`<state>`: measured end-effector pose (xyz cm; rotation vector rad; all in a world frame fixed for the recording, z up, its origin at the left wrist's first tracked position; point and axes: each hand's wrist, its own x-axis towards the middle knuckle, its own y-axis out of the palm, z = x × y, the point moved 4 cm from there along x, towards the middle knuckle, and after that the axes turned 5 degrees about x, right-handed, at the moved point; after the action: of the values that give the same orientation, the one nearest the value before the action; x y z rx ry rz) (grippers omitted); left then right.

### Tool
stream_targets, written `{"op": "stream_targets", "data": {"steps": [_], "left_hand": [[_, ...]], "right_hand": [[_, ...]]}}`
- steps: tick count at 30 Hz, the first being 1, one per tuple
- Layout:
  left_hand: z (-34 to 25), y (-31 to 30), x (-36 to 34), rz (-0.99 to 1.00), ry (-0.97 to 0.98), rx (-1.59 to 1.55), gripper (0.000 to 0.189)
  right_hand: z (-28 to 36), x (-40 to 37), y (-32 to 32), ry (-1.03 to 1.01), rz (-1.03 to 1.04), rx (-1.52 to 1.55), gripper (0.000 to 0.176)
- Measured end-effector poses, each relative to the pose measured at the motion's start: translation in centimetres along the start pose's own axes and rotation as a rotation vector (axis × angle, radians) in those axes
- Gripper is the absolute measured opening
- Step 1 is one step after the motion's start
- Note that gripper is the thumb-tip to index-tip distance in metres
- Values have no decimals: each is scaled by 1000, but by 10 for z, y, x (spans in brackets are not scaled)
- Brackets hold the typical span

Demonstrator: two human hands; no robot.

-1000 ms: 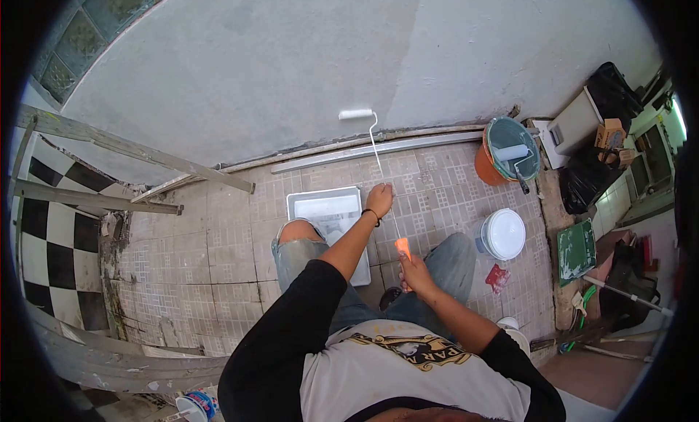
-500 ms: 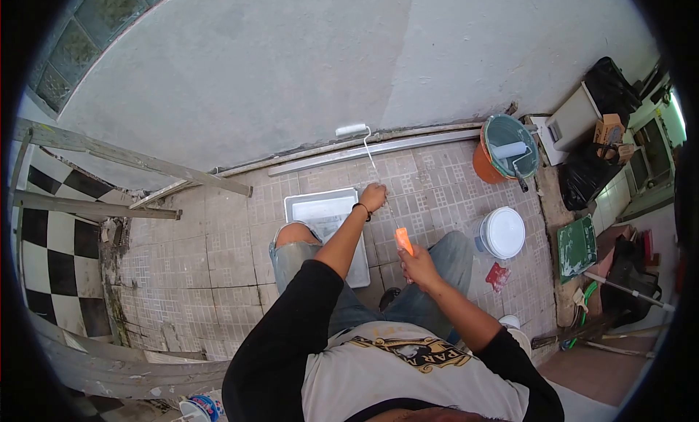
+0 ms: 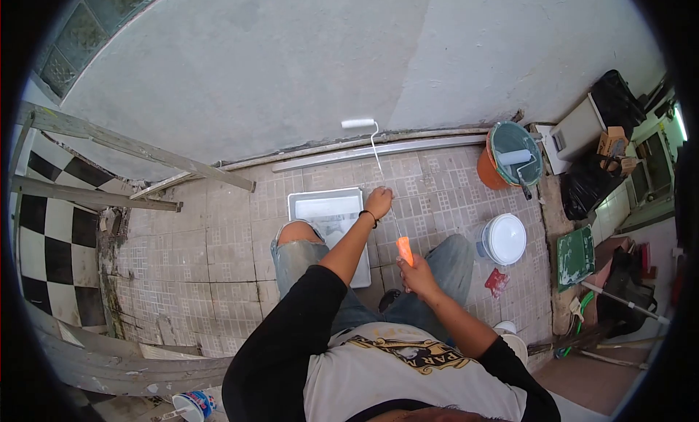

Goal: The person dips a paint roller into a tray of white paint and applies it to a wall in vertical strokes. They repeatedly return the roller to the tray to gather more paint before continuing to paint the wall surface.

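A paint roller [image 3: 357, 123] with a white sleeve meets the lower part of the grey wall [image 3: 306, 72]. My left hand [image 3: 378, 202] is closed around its thin metal rod, partway down. Lower down, my right hand [image 3: 417, 275] grips the orange handle [image 3: 404, 251]. Beneath my left forearm lies a pale grey paint tray [image 3: 294, 206] with white paint in it, partly hidden by my arm and knee.
To the right stands an orange bucket [image 3: 489, 171] with another roller [image 3: 514, 157] on top. Nearer are a white lidded pail [image 3: 507, 239] and a red scrap [image 3: 496, 283]. Wooden frame legs [image 3: 167, 160] occupy the left. A metal bar [image 3: 320, 161] lies along the wall's foot.
The roller has moved slightly up the wall, with both hands keeping their hold on it. The view has shifted a little.
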<state>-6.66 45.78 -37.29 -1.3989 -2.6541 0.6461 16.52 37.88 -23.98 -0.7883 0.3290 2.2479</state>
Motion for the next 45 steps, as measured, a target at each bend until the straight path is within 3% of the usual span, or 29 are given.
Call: {"op": "stream_targets", "data": {"steps": [7,16,20,23,31,35,42,45], "left_hand": [[3,-1,6,154,-195,-6,41],[-87,-35,-22,47,4,-53,39],[-127,-51,-24,41,182,-104,34],[-135,-55,-25,25,237,-110,32],[-73,-38,-14,14,217,-42,32],[-36,-25,-7,72,47,0,34],[-48,-33,-14,87,-20,47,37],[-67,-37,-18,14,87,4,37]], "right_hand": [[10,8,-1,-22,-2,-18,23],[28,-36,-15,-137,-46,-38,21],[42,-50,-13,-196,-49,-49,20],[38,-47,-12,-260,-66,-62,19],[4,-19,0,-156,-42,-148,19],[2,-11,2,-50,-14,-60,19],[10,-18,5,-54,2,-19,19],[16,-29,2,-94,-31,-29,20]]}}
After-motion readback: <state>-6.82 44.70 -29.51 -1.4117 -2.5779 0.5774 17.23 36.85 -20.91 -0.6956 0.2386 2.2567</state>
